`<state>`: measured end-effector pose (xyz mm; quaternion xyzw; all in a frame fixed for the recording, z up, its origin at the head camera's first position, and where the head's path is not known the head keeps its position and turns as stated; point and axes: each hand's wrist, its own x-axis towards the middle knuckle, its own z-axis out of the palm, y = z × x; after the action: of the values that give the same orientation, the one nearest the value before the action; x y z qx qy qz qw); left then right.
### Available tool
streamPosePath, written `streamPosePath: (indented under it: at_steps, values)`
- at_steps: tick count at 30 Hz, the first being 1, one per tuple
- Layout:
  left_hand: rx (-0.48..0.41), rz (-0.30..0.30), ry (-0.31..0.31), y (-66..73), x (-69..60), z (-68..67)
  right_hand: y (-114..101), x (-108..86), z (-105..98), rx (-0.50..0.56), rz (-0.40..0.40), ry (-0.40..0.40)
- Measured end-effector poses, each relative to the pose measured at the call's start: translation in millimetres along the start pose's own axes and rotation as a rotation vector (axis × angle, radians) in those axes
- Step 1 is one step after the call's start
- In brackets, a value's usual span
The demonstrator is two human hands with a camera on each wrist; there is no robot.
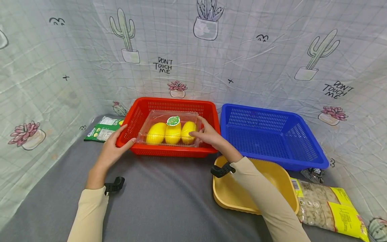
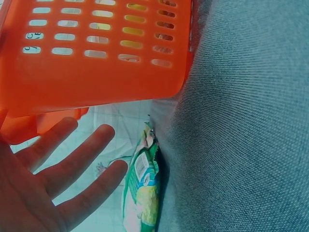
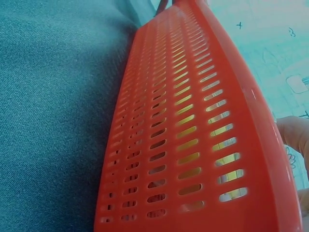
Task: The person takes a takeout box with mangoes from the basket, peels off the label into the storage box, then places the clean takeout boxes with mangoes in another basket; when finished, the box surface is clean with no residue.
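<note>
A clear plastic box [image 1: 157, 117] holds three yellow oval fruits [image 1: 173, 134], with a green and white label on its lid. The box sits within a red perforated basket [image 1: 175, 150], its front edge near the front rim. My right hand [image 1: 211, 136] holds the box's right side, thumb on the lid and fingers at the edge. At the basket's left front corner is my left hand [image 1: 113, 152], thumb by the front rim. Its fingers [image 2: 82, 157] look straight and spread in the left wrist view. In the right wrist view, the basket wall hides most of the box.
Right of the red basket stands a blue perforated basket [image 1: 302, 134]. A yellow tub [image 1: 229, 191] lies below my right forearm, beside a clear and yellow packet [image 1: 329, 208]. A green packet [image 1: 104, 129] rests on the left, near the patterned cloth wall [image 1: 242, 64].
</note>
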<state>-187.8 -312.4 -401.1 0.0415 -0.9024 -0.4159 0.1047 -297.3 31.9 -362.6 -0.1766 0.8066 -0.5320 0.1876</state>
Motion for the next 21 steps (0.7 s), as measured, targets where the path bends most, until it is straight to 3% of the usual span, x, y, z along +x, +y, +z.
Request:
streamPosePath:
  at_steps: [10,21]
  values:
    - [0.032,0.007,0.011,0.3,1.1,1.2,-3.6,-1.8,-2.4,-0.011,0.015,0.034]
    - [0.053,0.033,0.031,3.0,0.5,1.1,-6.6,-0.7,-4.7,0.077,0.063,0.025]
